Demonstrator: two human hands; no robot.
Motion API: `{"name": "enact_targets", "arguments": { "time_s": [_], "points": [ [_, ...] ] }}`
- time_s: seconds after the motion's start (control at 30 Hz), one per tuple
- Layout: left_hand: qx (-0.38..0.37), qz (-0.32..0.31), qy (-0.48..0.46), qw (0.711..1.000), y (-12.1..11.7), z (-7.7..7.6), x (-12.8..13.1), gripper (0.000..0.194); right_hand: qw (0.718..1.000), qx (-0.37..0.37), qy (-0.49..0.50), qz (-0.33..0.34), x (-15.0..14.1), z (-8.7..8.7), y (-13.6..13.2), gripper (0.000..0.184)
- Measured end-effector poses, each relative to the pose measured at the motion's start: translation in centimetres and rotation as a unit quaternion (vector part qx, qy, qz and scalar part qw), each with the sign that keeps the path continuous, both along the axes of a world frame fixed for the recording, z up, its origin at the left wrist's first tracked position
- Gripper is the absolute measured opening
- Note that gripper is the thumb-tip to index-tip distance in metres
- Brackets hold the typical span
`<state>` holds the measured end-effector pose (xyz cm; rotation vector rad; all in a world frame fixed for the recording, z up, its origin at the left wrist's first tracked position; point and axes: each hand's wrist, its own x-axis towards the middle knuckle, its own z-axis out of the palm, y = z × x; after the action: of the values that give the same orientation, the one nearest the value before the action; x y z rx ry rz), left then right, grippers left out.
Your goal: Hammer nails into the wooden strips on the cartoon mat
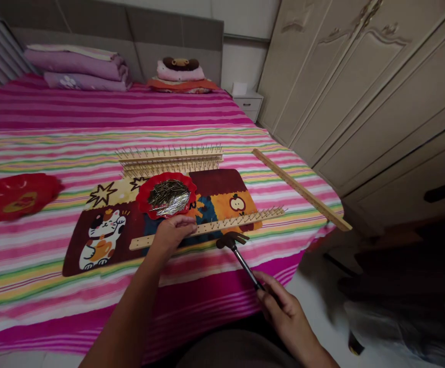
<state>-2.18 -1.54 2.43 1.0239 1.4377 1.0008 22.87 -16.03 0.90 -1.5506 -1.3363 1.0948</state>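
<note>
My left hand [173, 230] rests on a wooden strip [222, 223] that lies across a patterned mat [103, 232] on the bed; its fingers are pinched together over the strip, on something I cannot make out. Nails stand along the right part of the strip. My right hand [281, 306] is closed round the handle of a hammer [234, 245], whose head hovers just in front of the strip. A red dish of loose nails [167, 196] sits right behind my left hand.
Stacked strips studded with nails [170, 159] lie behind the dish. A bare long strip [301, 189] runs diagonally toward the bed's right corner. A red plate [13, 196] sits at the left. Folded bedding [76, 66] is at the headboard, wardrobe doors [360, 92] at right.
</note>
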Motion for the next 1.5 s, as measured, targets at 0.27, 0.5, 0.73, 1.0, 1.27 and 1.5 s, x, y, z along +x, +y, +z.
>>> {"name": "enact_targets", "arguments": {
  "time_s": [0.27, 0.5, 0.73, 1.0, 1.27, 1.5],
  "points": [
    [0.081, -0.029, 0.173, 0.981, 0.4, -0.5, 0.8, 0.011, 1.0, -0.008, -0.003, -0.009, 0.1, -0.1, 0.0, 0.036],
    [0.18, -0.072, 0.415, 0.889, 1.1, -0.8, 1.1, 0.018, 1.0, 0.002, 0.007, -0.015, 0.1, 0.0, 0.0, 0.035],
    [0.179, -0.199, 0.536, 0.801, 3.7, -0.7, 2.0, 0.019, 0.998, -0.043, 0.039, -0.005, 0.1, 0.0, -0.3, 0.036],
    [0.107, -0.049, 0.199, 0.973, 1.5, -1.0, 1.3, 0.01, 0.993, -0.076, 0.085, -0.011, 0.3, -0.2, -0.4, 0.04],
    [0.105, -0.035, 0.158, 0.981, 1.3, -1.9, 2.1, 0.01, 0.992, -0.085, 0.093, -0.014, -0.1, -0.1, -0.4, 0.04],
    [0.129, -0.034, 0.209, 0.969, 1.1, -2.3, 2.1, 0.01, 0.992, -0.092, 0.089, -0.001, -0.1, -0.2, -0.4, 0.041]
  ]
}}
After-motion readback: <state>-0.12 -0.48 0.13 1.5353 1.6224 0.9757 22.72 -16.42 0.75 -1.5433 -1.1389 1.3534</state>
